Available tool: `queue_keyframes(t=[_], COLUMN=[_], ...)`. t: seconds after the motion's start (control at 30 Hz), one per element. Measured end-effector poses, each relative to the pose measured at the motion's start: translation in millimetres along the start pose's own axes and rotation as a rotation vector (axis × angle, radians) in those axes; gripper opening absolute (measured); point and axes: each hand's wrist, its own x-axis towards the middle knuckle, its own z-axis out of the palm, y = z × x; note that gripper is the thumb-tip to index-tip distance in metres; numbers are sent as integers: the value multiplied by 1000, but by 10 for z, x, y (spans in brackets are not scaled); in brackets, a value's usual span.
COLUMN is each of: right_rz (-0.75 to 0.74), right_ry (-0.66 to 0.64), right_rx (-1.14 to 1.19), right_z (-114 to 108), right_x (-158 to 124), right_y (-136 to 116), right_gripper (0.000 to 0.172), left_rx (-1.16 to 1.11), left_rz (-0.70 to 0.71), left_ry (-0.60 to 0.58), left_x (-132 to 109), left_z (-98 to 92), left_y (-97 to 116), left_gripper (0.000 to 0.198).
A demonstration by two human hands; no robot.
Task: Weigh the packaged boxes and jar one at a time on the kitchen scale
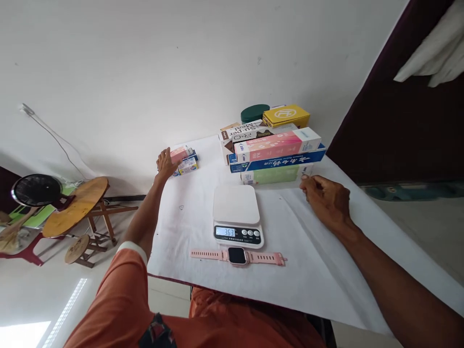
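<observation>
My left hand is at the far left of the table, its fingers and thumb around the left end of a small pink box. That box lies on top of a blue box and a yellow-and-white box. My right hand rests by the right end of a green box, fingers curled in, no object visible in them. Between my hands stands a white kitchen scale, its platform bare and its display lit, seemingly at 363. A pink-strapped smartwatch lies in front of it.
Above the green box are stacked a blue toothpaste box and a long pink box. Behind stand a brown-and-white box, a yellow box and a dark green lid. Stools and a wooden table are left.
</observation>
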Motion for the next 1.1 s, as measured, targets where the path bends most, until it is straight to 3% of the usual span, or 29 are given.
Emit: queue_keyframes(t=[0.13, 0.23, 0.43, 0.6, 0.77, 0.93, 1.1], right_rz=[-3, -3, -19, 5, -22, -28, -21], right_ry=[11, 6, -5, -16, 2, 11, 27], right_rx=[39, 42, 27, 45, 37, 63, 78], right_z=[-8, -25, -31, -30, 8, 24, 16], right_x=[-9, -16, -12, -18, 2, 1, 6], right_y=[11, 9, 12, 6, 44, 84, 84], right_gripper=[39, 40, 38, 34, 34, 36, 37], left_rx=[50, 78, 103, 86, -48, -153, -140], left_rz=[-13, -47, -84, -32, 270, 628, 752], left_ry=[-155, -189, -199, -138, -128, -271, -372], left_x=[318, 436, 378, -66, -815, -1490, -1703], left_z=[70, 112, -22, -309, -517, -477, -311], left_y=[83, 123, 96, 87, 169, 571, 990], left_gripper=[87, 78, 47, 50, 51, 49, 48])
